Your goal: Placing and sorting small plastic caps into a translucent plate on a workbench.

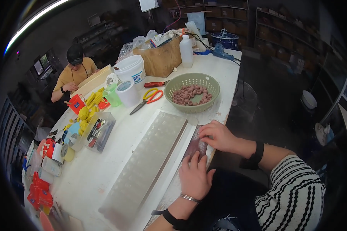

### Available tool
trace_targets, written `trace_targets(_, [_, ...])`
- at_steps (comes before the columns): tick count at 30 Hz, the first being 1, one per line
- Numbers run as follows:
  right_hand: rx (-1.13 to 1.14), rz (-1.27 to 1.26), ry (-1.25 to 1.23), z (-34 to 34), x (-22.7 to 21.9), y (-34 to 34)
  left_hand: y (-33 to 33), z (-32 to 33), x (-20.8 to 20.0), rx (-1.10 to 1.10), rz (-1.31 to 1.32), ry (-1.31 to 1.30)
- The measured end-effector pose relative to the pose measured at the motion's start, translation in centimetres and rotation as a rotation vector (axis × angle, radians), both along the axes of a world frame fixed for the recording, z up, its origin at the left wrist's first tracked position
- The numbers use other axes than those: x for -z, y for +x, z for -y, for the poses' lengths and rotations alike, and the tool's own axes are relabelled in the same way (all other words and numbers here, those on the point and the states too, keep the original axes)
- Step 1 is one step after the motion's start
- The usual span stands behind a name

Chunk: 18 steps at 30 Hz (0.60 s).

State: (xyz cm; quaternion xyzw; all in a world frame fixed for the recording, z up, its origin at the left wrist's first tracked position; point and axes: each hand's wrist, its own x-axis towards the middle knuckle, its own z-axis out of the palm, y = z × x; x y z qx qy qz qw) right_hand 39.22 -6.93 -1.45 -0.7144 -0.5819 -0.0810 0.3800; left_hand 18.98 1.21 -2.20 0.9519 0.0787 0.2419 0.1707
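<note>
Left hand [195,174]: palm down, fingers slightly apart. Right hand [221,137]: fingers curled; we cannot tell whether they grip. Dark reddish strip [196,146]: at both hands' fingertips, near the worktop's [85,173] right edge. Risk, we judge: outward pressure could slide it off.

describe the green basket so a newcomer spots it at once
On the white table, look past the person's right hand toward the far end. There stands a round green basket, just right of the scissors; unlike its neighbours, it has perforated walls and holds many small brownish hollow pieces.
</note>
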Motion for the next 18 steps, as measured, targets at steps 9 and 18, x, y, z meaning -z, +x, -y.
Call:
trace_targets(9, [0.037,0.053,-0.043,0.6,0.5,0.0,-0.6,-0.1,0.3,-0.032,-0.029,0.027])
trace_targets(18, [0.086,0.113,0.029,1.1,1.4,-1.2,-0.7,1.1,0.8,-0.038,-0.156,0.086])
